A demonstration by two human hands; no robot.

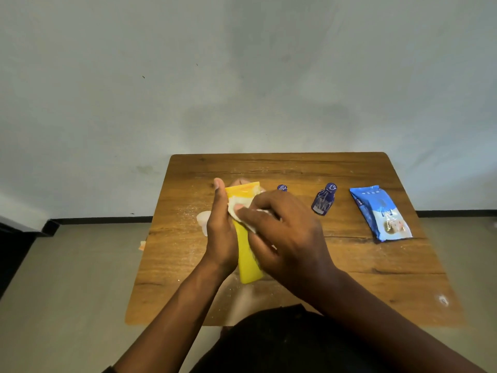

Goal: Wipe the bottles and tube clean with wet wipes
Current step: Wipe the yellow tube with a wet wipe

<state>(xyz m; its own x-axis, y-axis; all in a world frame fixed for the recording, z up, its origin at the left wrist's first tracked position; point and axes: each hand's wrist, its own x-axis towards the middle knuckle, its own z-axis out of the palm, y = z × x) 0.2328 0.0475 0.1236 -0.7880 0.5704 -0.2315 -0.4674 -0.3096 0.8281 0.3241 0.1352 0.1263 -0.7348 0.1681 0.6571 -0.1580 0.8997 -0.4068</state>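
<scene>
A wooden tabletop (pixel 363 265) set against a pale wall is shown dusted with fine white specks, and the task's things are laid out across its middle and far half. At mid-table, left of centre, a yellow tube (pixel 248 261) is held lengthwise above the surface, its flat crimped end turned toward the far edge and its blunt end toward the near edge. It is gripped along its left flank by the left hand (pixel 221 232), thumb raised beside the crimp, while a white wet wipe (pixel 243 211) is pressed against its upper face by the curled fingers of the right hand (pixel 285 238). The tube is judged light and soft-walled, liable to buckle or slide once damp, so a hold at the stiffer ends is thought safer than a squeeze at the middle. Toward the right edge a blue pack of wet wipes (pixel 380 214) is seen lying flat; it is taken to be limp and light. Between pack and hands a small blue bottle (pixel 324 200) stands tilted in the wide-angle view, and the cap of a second blue bottle (pixel 282 187) is glimpsed behind the right hand's knuckles; both are judged rigid, light and easily toppled, best taken round the body. A pale object behind the left hand cannot be identified.
</scene>
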